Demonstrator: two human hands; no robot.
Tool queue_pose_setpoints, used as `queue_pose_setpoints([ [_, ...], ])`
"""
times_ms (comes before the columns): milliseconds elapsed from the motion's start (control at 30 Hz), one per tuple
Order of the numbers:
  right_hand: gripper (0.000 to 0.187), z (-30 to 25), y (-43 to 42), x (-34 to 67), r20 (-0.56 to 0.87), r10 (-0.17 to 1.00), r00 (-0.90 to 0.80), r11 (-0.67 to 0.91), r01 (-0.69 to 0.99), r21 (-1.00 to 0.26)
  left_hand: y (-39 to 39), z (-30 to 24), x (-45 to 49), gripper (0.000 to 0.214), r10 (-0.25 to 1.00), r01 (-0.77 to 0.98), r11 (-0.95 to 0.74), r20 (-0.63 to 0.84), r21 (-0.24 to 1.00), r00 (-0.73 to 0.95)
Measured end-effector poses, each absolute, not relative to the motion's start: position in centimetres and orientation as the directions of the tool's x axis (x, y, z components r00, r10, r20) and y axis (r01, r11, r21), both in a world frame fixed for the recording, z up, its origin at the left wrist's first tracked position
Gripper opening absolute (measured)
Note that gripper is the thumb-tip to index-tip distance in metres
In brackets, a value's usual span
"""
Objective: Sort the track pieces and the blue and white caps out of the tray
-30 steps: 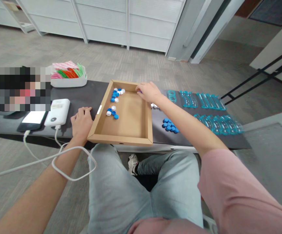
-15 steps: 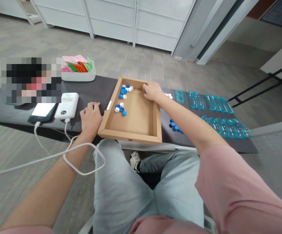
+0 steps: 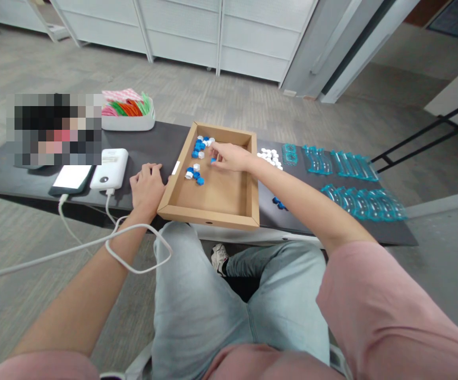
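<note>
Now a loosely spread left hand separates power bank from tray; right hand pinches a blue piece

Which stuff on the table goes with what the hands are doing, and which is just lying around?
Seems in use:
box
right hand, reaching inside it
blue piece at its fingertips
loose pieces in the box
probably the white pile and blue pile

Seems just lying around:
phone
power bank
basket
maybe the teal pieces; no hand touches them
</note>
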State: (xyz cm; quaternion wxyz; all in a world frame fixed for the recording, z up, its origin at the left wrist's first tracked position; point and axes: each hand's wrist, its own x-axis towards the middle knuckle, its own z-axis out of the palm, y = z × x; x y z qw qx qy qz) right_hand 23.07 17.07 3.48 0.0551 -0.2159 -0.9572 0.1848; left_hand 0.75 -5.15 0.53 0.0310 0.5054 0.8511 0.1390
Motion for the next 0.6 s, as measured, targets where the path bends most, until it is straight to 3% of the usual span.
queue_pose_setpoints([
  [67,0.033,4.3,15.7,24.1,0.133,0.351,-0.927,0.841,0.249,-0.481,-5.2,0.6,0.7,0.066,0.873,0.856,0.445,0.087,0.263,-0.480],
  [167,0.026,6.9,13.2,27.9,0.267,0.280,-0.922,0.847,0.106,-0.521,-5.3,0.6,0.5,0.067,0.886,0.866,0.430,0.067,0.257,-0.459],
  [300,0.030,12.2,9.7,35.9,0.386,0.336,-0.859,0.823,0.068,-0.564,-5.3,0.6,0.2,0.066,0.895,0.871,0.421,0.041,0.253,-0.444],
  [467,0.038,15.4,6.9,45.9,0.438,0.563,-0.701,0.764,0.240,-0.599,-5.0,0.8,0.3,0.069,0.887,0.865,0.445,0.018,0.233,-0.461],
  [600,0.035,12.4,5.8,51.3,0.295,0.773,-0.562,0.622,0.578,-0.528,-4.8,1.1,0.2,0.072,0.882,0.857,0.465,-0.028,0.220,-0.471],
])
